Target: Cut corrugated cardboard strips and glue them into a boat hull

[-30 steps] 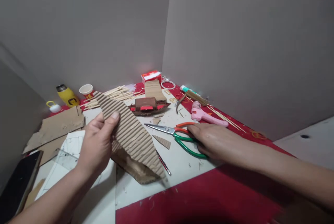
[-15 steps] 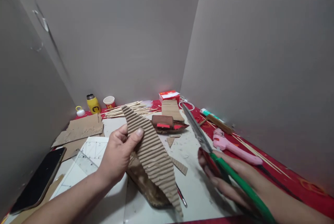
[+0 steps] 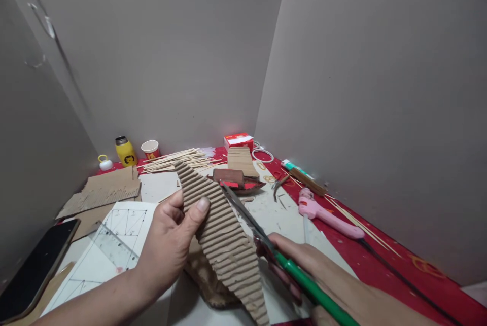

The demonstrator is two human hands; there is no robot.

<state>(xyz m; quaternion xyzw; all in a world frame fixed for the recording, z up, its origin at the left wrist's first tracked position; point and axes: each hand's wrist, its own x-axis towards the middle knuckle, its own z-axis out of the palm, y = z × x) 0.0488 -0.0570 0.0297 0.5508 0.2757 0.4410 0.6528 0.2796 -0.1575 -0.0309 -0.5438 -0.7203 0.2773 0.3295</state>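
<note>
My left hand (image 3: 173, 237) pinches a long pointed piece of corrugated cardboard (image 3: 224, 229), thumb on its ribbed face. In my right hand (image 3: 300, 265) is a pair of scissors (image 3: 247, 217) with green handles. The blades lie along the right edge of the cardboard, tips pointing up and left; whether they bite into it I cannot tell. Beneath the cardboard, partly covered, sits a brown boat-shaped piece (image 3: 213, 285). Just beyond the blades stands a small brown model boat (image 3: 232, 179) with red patches.
A pink glue gun (image 3: 327, 217) lies on the right, its cord trailing forward. Thin wooden sticks (image 3: 178, 158) are heaped at the back beside a paper cup (image 3: 151, 149) and a yellow bottle (image 3: 125, 152). Left are cardboard sheets (image 3: 110, 184), a drawing with a clear ruler (image 3: 114, 245), and a phone (image 3: 38, 270).
My right hand has brought the scissors left, from beside the cardboard to its right edge. My left hand keeps its hold on the cardboard. The view has shifted slightly.
</note>
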